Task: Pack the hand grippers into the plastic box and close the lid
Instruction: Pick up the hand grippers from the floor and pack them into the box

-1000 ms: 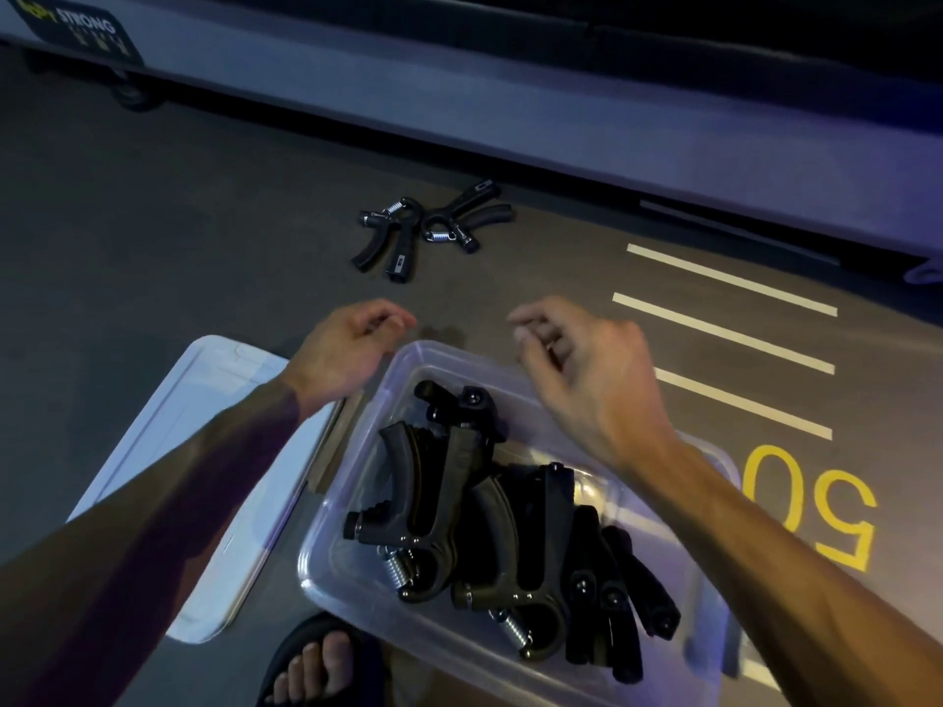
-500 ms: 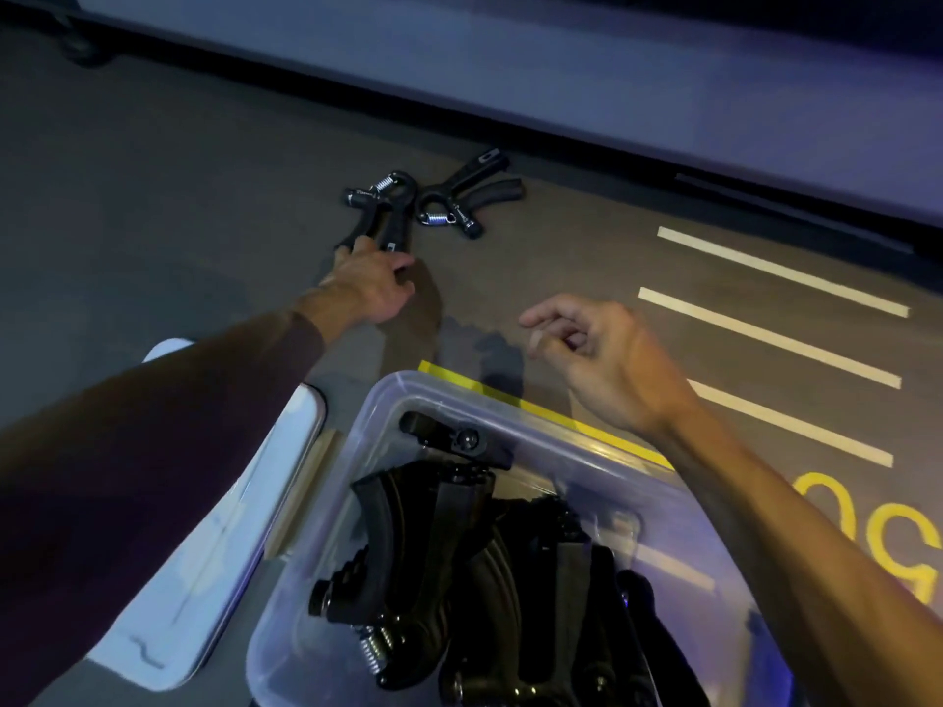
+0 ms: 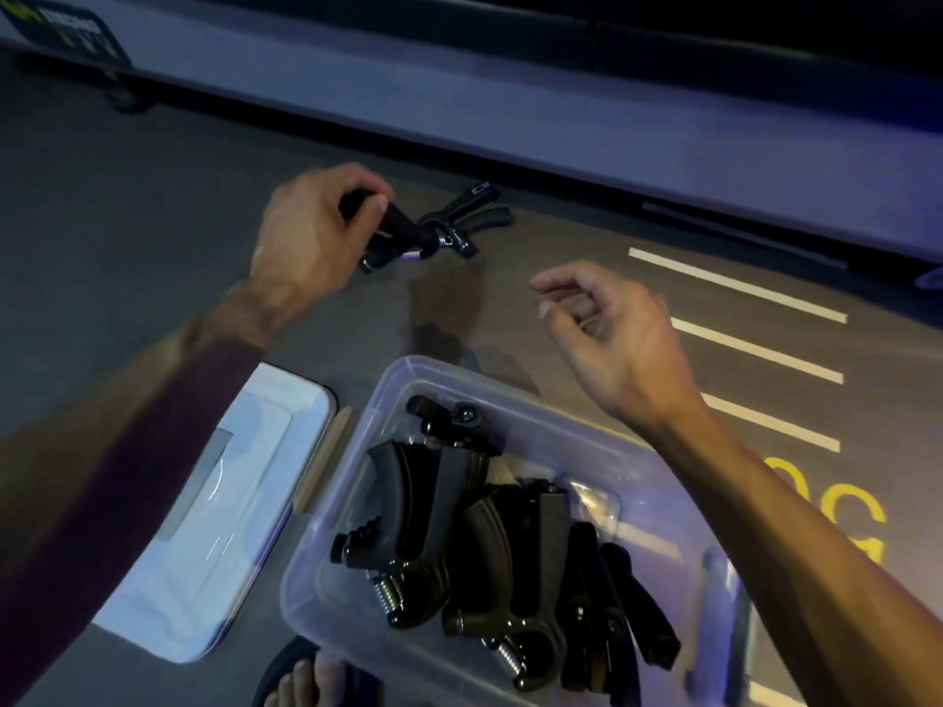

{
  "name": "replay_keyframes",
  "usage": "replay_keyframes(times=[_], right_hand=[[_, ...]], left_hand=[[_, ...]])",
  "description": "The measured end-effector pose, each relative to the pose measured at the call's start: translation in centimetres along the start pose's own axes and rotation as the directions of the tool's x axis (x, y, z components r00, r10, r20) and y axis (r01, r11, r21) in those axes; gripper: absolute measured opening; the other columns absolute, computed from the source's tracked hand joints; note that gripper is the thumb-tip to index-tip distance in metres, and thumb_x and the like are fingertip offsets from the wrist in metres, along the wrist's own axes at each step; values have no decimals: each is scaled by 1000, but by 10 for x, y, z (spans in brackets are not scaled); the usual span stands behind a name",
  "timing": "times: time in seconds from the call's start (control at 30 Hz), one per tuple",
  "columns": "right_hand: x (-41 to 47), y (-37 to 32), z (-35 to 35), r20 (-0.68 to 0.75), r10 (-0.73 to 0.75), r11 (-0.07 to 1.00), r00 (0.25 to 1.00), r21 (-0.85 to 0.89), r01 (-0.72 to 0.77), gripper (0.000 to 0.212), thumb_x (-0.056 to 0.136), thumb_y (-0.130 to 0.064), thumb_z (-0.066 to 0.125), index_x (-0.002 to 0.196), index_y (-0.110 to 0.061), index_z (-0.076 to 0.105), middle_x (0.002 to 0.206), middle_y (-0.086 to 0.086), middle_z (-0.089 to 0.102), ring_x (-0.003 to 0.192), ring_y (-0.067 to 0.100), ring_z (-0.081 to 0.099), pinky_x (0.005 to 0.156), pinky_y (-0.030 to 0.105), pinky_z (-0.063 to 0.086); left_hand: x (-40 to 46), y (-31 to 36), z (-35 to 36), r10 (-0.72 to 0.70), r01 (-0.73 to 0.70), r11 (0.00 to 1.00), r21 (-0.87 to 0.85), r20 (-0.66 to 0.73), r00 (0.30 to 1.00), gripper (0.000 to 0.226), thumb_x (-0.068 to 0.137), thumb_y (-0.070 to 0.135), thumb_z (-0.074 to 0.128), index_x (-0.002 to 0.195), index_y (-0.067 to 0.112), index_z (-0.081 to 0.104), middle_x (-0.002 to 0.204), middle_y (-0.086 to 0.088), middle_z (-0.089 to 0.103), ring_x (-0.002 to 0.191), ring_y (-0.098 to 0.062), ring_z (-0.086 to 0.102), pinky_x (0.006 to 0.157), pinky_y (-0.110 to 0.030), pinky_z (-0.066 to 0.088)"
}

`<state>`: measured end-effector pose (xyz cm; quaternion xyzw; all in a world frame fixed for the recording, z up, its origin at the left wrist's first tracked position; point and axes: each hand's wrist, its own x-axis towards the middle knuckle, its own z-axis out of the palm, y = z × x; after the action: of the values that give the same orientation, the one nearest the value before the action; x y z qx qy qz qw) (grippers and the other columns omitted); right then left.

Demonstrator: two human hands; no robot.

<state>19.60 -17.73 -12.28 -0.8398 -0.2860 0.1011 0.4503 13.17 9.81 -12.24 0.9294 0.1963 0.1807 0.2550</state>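
Now the left hand (image 3: 311, 232) is curled round one black hand gripper (image 3: 393, 237) in the upper middle of the frame, lifted off the floor; half a second ago it only touched that one. A second hand gripper (image 3: 469, 216) lies on the floor just right of it. About four more sit in the clear plastic box (image 3: 357, 507) at lower centre; the white lid (image 3: 214, 512) lies left. The right hand (image 3: 612, 339) hovers above the box, fingers loosely bent, empty.

Your box (image 3: 357, 507) is clear glossy plastic; the grippers (image 3: 439, 533) inside are matt black with shiny metal springs (image 3: 385, 597); at 9 o'clock, a smooth white lid (image 3: 229, 507).
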Motion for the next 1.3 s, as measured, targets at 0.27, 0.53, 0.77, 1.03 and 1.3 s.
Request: replay_keyframes(times=[0.27, 0.53, 0.77, 1.03, 1.3], right_hand=[[-39, -69, -29, -72, -269, 961, 961, -88, 262, 42, 92, -34, 69, 131, -26, 57, 118, -12, 58, 73, 13, 61, 66, 12, 43], [-70, -88, -61, 128, -219, 889, 967, -383, 252, 30, 81, -41, 72, 104, -24, 62, 82, -9, 68, 64, 15, 64, 65, 35, 51], [-80, -53, -48, 278, 68, 849, 958, -520, 91, 24, 79, -44, 69, 88, -23, 60, 80, -2, 71, 73, 23, 66, 70, 40, 55], [-91, -6, -11, 241, 193, 842, 951, -538, -34, 20, 84, -38, 74, 96, -23, 68, 92, 0, 74, 85, 23, 69, 78, 38, 57], [-109, 23, -4, 165, 171, 891, 971, -447, -81, 17, 84, -28, 77, 98, -21, 72, 90, -1, 77, 84, 19, 72, 77, 32, 57]], left_hand=[[-66, 103, -68, 334, -324, 934, -153, 49, 941, 23, 95, 36, 66, 114, 22, 68, 94, 12, 65, 82, -5, 59, 77, -26, 50], [-112, 133, -47, 346, -257, 873, -414, 156, 925, 26, 87, 37, 78, 107, 22, 70, 89, 10, 72, 86, -7, 69, 79, -27, 53], [-117, 96, -15, 308, -253, 930, -266, 187, 933, 3, 93, 34, 70, 95, 33, 70, 92, 18, 68, 90, -2, 59, 88, -36, 51], [-129, 78, 9, 323, -325, 944, -60, 371, 871, 9, 94, 36, 66, 102, 36, 72, 95, 17, 72, 83, -4, 58, 76, -28, 49], [-143, 78, 18, 284, -366, 928, 71, 502, 817, 27, 100, 32, 49, 116, 38, 70, 107, 13, 74, 102, -14, 64, 90, -34, 49]])
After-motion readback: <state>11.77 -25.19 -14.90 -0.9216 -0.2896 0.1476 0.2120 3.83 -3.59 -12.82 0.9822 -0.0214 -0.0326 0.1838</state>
